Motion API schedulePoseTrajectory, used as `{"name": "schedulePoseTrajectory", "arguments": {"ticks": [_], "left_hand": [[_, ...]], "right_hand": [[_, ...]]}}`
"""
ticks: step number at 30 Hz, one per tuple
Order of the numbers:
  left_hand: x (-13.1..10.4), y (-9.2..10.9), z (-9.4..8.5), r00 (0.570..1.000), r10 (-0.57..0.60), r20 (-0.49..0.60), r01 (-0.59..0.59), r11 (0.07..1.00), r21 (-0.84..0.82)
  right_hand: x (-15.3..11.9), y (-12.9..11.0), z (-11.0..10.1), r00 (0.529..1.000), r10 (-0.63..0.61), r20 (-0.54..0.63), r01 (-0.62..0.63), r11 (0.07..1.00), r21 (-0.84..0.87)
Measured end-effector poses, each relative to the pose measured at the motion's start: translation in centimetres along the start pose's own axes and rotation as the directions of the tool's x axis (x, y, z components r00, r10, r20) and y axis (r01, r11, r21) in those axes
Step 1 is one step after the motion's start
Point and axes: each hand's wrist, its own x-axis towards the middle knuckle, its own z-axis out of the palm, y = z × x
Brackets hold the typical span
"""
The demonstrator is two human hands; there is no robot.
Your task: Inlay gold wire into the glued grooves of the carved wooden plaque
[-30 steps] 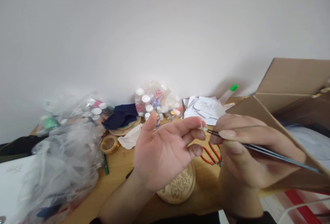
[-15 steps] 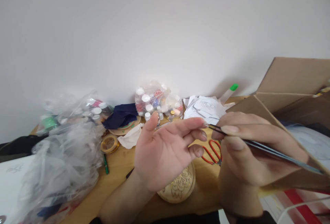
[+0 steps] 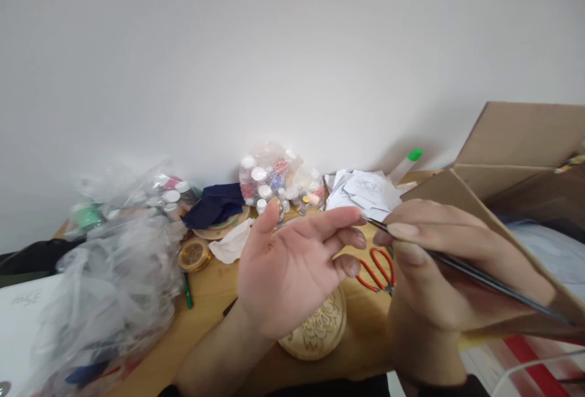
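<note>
My left hand (image 3: 292,269) is held palm up above the table, its index finger stretched out and the other fingers loosely curled. Between the thumb and fingers of my right hand (image 3: 439,269) is a pair of dark tweezers (image 3: 484,278). Their tips meet my left index fingertip; whatever tiny thing may be there is too small to make out. Below my left hand lies a round wooden disc (image 3: 320,330) with a flower pattern outlined in gold, partly covered by that hand. Red-handled scissors (image 3: 379,272) rest on the table between my two hands.
An open cardboard box (image 3: 516,135) stands at the right. Papers with drawings (image 3: 365,190) and a bag of small bottles (image 3: 269,178) lie along the wall. Clear plastic bags (image 3: 123,281), dark blue cloth (image 3: 214,205), a spool of golden wire (image 3: 194,255) and a green pen (image 3: 187,290) are at left.
The two arms of the tweezers look closer together, and my right hand has turned slightly. My left hand has barely moved.
</note>
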Motion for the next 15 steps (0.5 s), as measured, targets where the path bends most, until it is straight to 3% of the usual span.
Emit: {"name": "schedulePoseTrajectory", "arguments": {"ticks": [7,15], "left_hand": [[-0.1,0.0,0.1,0.999,0.033,-0.026,-0.031,0.998,0.057],[0.0,0.0,0.2,0.999,0.021,-0.043,-0.018,0.996,0.083]], "right_hand": [[-0.3,-0.9,0.4,0.999,0.022,-0.024,-0.026,0.983,-0.180],[-0.5,0.6,-0.1,0.999,-0.041,-0.028,0.034,0.976,-0.215]]}}
